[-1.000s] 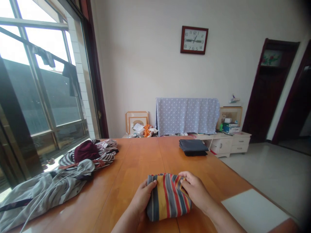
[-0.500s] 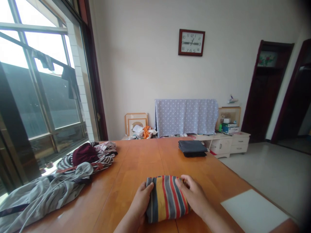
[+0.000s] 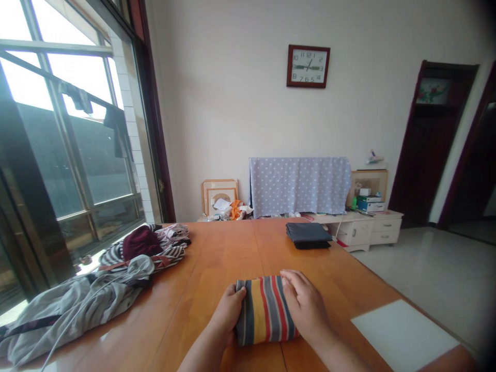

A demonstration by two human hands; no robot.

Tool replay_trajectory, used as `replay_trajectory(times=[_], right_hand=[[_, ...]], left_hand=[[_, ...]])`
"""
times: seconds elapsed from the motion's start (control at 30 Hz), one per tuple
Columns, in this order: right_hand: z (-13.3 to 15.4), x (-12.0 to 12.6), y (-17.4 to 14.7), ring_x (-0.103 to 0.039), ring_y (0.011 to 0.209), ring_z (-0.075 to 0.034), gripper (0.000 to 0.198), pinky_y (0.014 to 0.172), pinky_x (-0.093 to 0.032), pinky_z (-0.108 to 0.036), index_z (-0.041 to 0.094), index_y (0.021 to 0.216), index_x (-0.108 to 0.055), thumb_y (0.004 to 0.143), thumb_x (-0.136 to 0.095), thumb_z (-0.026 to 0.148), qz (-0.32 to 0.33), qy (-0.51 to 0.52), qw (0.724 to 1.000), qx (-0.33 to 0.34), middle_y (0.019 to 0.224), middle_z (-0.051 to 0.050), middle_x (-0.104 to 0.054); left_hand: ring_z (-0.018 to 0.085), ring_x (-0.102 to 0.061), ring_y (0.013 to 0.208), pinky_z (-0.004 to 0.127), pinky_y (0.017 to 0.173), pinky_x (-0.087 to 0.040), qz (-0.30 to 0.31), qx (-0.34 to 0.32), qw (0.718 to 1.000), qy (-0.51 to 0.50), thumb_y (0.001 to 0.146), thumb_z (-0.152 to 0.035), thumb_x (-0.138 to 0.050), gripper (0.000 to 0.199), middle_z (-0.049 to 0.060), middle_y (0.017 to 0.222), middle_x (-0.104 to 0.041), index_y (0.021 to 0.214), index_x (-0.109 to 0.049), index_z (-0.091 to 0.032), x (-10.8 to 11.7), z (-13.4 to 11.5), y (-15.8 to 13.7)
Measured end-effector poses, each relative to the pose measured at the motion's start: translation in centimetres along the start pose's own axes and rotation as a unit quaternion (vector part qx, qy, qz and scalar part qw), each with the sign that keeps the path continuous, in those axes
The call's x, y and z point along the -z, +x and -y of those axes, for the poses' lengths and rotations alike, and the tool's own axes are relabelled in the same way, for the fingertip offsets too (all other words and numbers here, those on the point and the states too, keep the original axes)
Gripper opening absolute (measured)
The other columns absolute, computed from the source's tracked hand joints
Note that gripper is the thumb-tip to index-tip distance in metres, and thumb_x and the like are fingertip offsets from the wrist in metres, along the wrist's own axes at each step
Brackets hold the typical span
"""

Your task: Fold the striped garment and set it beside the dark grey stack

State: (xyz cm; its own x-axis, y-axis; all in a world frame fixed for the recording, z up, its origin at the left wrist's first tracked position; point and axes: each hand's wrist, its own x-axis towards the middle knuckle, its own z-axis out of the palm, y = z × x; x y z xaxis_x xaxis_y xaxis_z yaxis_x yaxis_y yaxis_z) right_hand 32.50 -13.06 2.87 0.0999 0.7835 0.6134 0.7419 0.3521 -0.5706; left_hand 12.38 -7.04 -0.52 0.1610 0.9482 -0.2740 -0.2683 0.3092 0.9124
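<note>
A folded striped cloth (image 3: 265, 312) in grey, yellow, red and blue is held just above or on the wooden table, near its front. My left hand (image 3: 228, 312) grips the left edge, thumb on top and fingers underneath. On the right side, my right hand (image 3: 306, 305) is closed over the far right corner and edge, its fingers curled and partly hiding that side. Whether the cloth's underside touches the table, I cannot tell.
A heap of loose clothes, with a grey garment (image 3: 85, 310) and a maroon piece (image 3: 141, 243), lies along the table's left side. A folded dark stack (image 3: 308, 235) sits at the far right of the wooden table (image 3: 217, 253). A white sheet (image 3: 405, 333) lies near the right edge.
My right hand has shifted up and over the cloth's right edge, covering more of it. The cloth's right side looks straighter and narrower. My left hand keeps its grip.
</note>
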Motion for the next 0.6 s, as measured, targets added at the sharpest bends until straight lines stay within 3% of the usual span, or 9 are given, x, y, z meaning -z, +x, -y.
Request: replay_trajectory(times=[0.13, 0.2, 0.27, 0.43, 0.6], right_hand=[[0.9, -1.4, 0.9, -0.048, 0.134, -0.025, 0.051, 0.115, -0.032, -0.041, 0.019, 0.137, -0.056, 0.1, -0.03, 0.043, 0.2, -0.03, 0.979, 0.037, 0.141, -0.011, -0.057], [0.2, -2.5, 1.1, -0.034, 0.143, -0.028, 0.06, 0.118, -0.024, -0.047, 0.019, 0.145, -0.047, 0.099, -0.027, 0.052, 0.293, -0.066, 0.954, 0.01, 0.151, -0.011, -0.045], [-0.6, -3.4, 1.0, -0.025, 0.147, -0.028, 0.065, 0.119, -0.018, -0.05, 0.021, 0.149, -0.04, 0.099, -0.023, 0.058, 0.345, -0.084, 0.935, -0.022, 0.157, -0.01, -0.035], [-1.5, -4.0, 0.7, -0.018, 0.15, -0.026, 0.068, 0.121, -0.011, -0.048, 0.024, 0.152, -0.035, 0.098, -0.021, 0.062, 0.366, -0.089, 0.925, -0.04, 0.16, -0.007, -0.027], [-1.4, -4.1, 0.6, -0.015, 0.15, -0.026, 0.071, 0.121, -0.011, -0.047, 0.023, 0.153, -0.032, 0.097, -0.018, 0.065, 0.368, -0.099, 0.924, -0.046, 0.161, -0.007, -0.024]], left_hand=[[0.02, -0.071, 0.085, 0.031, 0.08, -0.055, 0.001, 0.009, 1.0, 0.006, 0.084, -0.026, -0.065, 0.017, 0.005, 0.085, -0.073, 0.099, -0.061, -0.02, 0.0, -0.1, 0.4], [0.02, -0.071, 0.082, 0.031, 0.079, -0.055, -0.003, 0.026, 1.0, -0.002, 0.084, -0.025, -0.066, 0.016, 0.005, 0.082, -0.072, 0.098, -0.061, -0.019, -0.1, -0.2, 0.6], [0.02, -0.071, 0.078, 0.031, 0.077, -0.055, -0.013, 0.04, 0.999, -0.009, 0.084, -0.025, -0.066, 0.015, 0.005, 0.079, -0.071, 0.098, -0.061, -0.018, -0.3, -0.4, 0.6], [0.018, -0.069, 0.068, 0.03, 0.069, -0.054, -0.011, 0.04, 0.999, -0.022, 0.086, -0.036, -0.065, 0.026, 0.003, 0.078, -0.07, 0.104, -0.06, -0.019, -0.4, -0.6, -0.3], [0.013, -0.06, 0.055, 0.023, 0.055, -0.046, -0.038, 0.01, 0.999, 0.006, 0.083, -0.054, -0.063, 0.042, -0.002, 0.071, -0.063, 0.107, -0.056, -0.02, 1.1, -0.3, -2.4]])
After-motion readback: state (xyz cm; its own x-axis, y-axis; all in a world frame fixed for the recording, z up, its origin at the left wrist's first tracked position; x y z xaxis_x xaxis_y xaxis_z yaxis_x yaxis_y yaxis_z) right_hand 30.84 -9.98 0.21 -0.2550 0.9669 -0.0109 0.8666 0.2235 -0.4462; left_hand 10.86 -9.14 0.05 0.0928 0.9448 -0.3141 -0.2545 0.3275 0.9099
